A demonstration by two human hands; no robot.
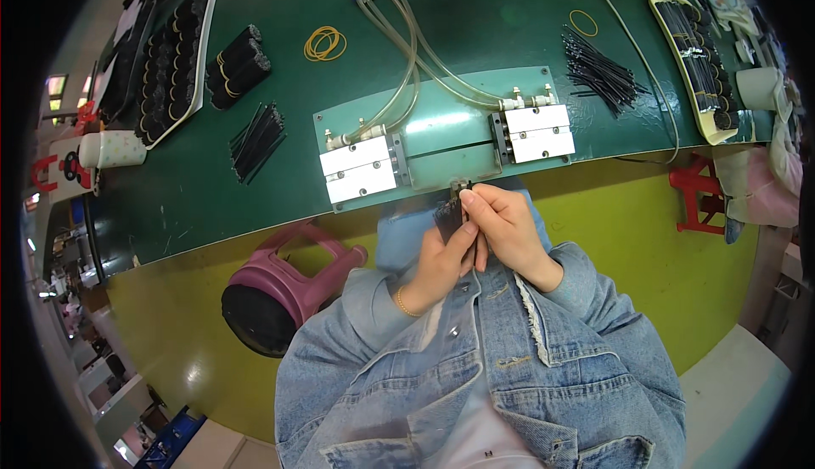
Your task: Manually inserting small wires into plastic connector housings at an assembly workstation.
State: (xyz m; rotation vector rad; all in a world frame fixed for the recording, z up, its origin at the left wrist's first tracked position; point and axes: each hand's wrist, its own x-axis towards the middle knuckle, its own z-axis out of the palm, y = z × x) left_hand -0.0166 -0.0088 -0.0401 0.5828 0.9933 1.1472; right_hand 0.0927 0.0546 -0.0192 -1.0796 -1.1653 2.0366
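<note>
Close in front of my jacket, at the table's front edge, a bunch of thin black cable-like pieces (451,219) stands tilted upward between my hands. My left hand (441,263) wraps the lower part, thumb pressed against it. The fingers of my right hand (507,230) pinch its upper right side, near a small metallic-looking end. Exactly what the right fingertips grip is too small to tell. Just beyond lies a pale green fixture plate (441,121), bearing a left white block (361,172) and a right white block (541,136) with air fittings.
Clear hoses (414,40) run to the fixture. Loose black pieces lie at the left (257,144) and right (604,74). Banded black bundles (238,68) sit near a white tray (206,53); a cream tray (720,138) holds more. Yellow rubber bands (325,44) and a purple stool (301,269) are nearby.
</note>
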